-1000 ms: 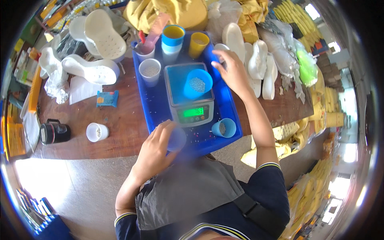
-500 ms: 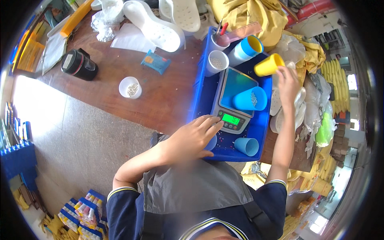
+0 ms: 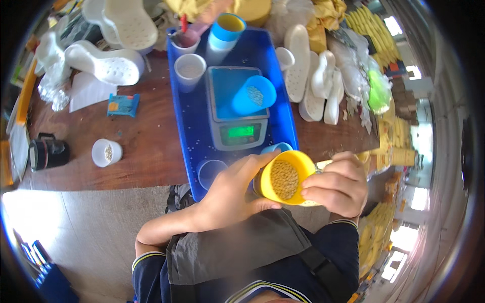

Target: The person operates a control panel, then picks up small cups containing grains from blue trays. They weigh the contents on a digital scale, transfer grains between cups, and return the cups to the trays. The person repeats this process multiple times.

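Close to my body, a yellow cup (image 3: 304, 164) is tipped so its mouth faces me, with small golden beads (image 3: 284, 180) inside. My left hand (image 3: 227, 189) wraps its left side, thumb below and fingers above. My right hand (image 3: 339, 186) pinches the right rim between thumb and fingers. Beyond them stands a digital scale (image 3: 241, 140) with a lit green display, in a blue tray (image 3: 180, 134). On its plate, a blue cup (image 3: 242, 100) leans with greyish beads in it. Another light blue cup (image 3: 277, 147) is partly hidden behind the yellow one.
A translucent cup (image 3: 211, 174) occupies the tray's near left corner; a white cup (image 3: 190, 70) and stacked cups (image 3: 225, 38) stand farther back. Left on the table are a white cup (image 3: 107, 153), a black mug (image 3: 49, 153) and a blue packet (image 3: 123, 105). White shoe soles (image 3: 297, 63) lie right.
The yellow cup has come from the tray's far right toward my body in my right hand. My left hand has left the scale and now holds the cup too. The view has shifted right.
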The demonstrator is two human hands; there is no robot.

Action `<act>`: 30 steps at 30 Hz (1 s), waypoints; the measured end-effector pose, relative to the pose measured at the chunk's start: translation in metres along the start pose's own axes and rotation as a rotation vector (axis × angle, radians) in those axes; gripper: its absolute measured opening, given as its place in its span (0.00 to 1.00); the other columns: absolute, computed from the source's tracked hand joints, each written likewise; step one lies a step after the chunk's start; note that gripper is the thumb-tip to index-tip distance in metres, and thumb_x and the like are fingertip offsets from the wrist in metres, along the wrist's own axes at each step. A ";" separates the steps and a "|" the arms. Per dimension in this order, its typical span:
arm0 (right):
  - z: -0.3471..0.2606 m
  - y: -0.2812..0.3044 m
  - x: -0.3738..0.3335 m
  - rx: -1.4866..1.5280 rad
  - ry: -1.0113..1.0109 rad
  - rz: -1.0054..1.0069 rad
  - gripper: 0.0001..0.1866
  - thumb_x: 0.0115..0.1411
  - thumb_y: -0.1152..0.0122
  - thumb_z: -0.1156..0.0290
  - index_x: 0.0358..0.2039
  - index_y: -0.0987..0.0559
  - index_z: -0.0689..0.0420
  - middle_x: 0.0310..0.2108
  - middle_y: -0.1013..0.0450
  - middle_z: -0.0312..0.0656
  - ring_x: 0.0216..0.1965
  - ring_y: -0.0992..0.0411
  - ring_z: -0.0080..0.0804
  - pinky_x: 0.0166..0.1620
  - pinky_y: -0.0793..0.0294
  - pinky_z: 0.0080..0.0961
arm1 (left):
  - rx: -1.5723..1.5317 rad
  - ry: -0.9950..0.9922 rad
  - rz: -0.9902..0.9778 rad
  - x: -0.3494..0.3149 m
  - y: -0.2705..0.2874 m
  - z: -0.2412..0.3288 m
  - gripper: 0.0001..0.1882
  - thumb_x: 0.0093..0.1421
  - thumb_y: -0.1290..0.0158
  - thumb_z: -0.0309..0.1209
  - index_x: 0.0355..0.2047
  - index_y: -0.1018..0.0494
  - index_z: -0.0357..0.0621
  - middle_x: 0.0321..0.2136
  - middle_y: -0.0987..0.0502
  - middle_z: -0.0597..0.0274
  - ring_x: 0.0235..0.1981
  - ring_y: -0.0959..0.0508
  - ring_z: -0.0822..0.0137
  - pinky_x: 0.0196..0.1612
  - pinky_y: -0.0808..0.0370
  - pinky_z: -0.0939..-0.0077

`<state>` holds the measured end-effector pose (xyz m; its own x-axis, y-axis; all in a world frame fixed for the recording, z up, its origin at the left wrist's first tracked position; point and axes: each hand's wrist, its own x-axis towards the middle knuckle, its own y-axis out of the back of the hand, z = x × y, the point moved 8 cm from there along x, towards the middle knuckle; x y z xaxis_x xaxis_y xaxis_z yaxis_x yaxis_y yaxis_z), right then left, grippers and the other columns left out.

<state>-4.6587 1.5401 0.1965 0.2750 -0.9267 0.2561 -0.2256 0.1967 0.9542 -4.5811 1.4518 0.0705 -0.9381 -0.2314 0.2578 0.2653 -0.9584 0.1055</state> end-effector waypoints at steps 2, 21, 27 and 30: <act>-0.006 -0.002 -0.003 0.005 0.039 0.007 0.09 0.50 0.31 0.69 0.33 0.19 0.52 0.37 0.20 0.33 0.33 0.30 0.26 0.33 0.30 0.25 | -0.137 0.097 -0.008 0.003 -0.010 -0.010 0.41 0.49 0.30 0.28 0.60 0.39 0.35 0.53 0.26 0.48 0.53 0.24 0.60 0.56 0.28 0.67; -0.013 -0.001 -0.011 0.069 0.156 0.257 0.10 0.51 0.30 0.74 0.35 0.20 0.56 0.38 0.21 0.40 0.36 0.26 0.29 0.31 0.23 0.21 | -0.622 0.104 0.036 0.003 -0.026 -0.026 0.31 0.55 0.38 0.18 0.56 0.39 0.41 0.60 0.34 0.48 0.58 0.29 0.59 0.61 0.30 0.64; 0.010 -0.020 0.000 0.061 -0.027 0.013 0.13 0.49 0.31 0.67 0.37 0.18 0.52 0.38 0.23 0.35 0.33 0.25 0.30 0.31 0.25 0.22 | -0.227 0.131 0.098 0.003 -0.007 -0.022 0.38 0.47 0.28 0.27 0.56 0.35 0.38 0.48 0.23 0.53 0.49 0.22 0.62 0.54 0.26 0.68; 0.033 -0.016 -0.002 0.095 -0.061 0.056 0.12 0.45 0.28 0.66 0.30 0.20 0.54 0.30 0.25 0.35 0.28 0.26 0.30 0.29 0.25 0.25 | 0.022 0.063 0.137 0.013 0.003 -0.016 0.42 0.46 0.27 0.30 0.59 0.37 0.36 0.51 0.24 0.50 0.49 0.21 0.58 0.55 0.26 0.67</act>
<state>-4.6860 1.5280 0.1758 0.2026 -0.9335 0.2958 -0.3270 0.2202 0.9190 -4.5956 1.4430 0.0587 -0.9046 -0.3706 0.2108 0.3962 -0.9133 0.0946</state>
